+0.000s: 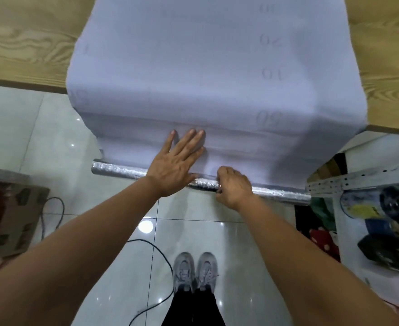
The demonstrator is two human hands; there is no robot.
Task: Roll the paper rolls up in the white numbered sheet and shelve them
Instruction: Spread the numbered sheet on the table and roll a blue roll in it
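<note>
Sheet first: the white numbered sheet (205, 67) fills my view from the centre up to 12 o'clock. It lies flat on the wooden surface (24, 38) and then drapes over the near edge toward me. Faint grey numerals run down its 1 o'clock side; I can read 20, 10 and 50. Several horizontal ridges cross the hanging part, and I cannot tell what lies under them.

Along the sheet's lower hem runs a silver roll (113, 169), slanting from 9 o'clock down toward 4 o'clock. Both of its ends stick out past the sheet.

The left hand (175, 168) lies flat on the hanging sheet just above the roll. Its fingers (191, 137) are straight, spread and pointing to 12 o'clock, pressing the sheet and gripping nothing. The right hand (235, 188), just beside it toward 3 o'clock, has its fingers curled round the silver roll where the hem meets it.

Below is a glossy tiled floor (29, 128). At 6 o'clock I see a pair of grey shoes (195, 271), with a black cable (153, 245) looping past them. A cardboard box (12, 212) sits at 8 o'clock. A perforated metal rack (358, 182) stands at 3 o'clock with bagged items beneath it.
</note>
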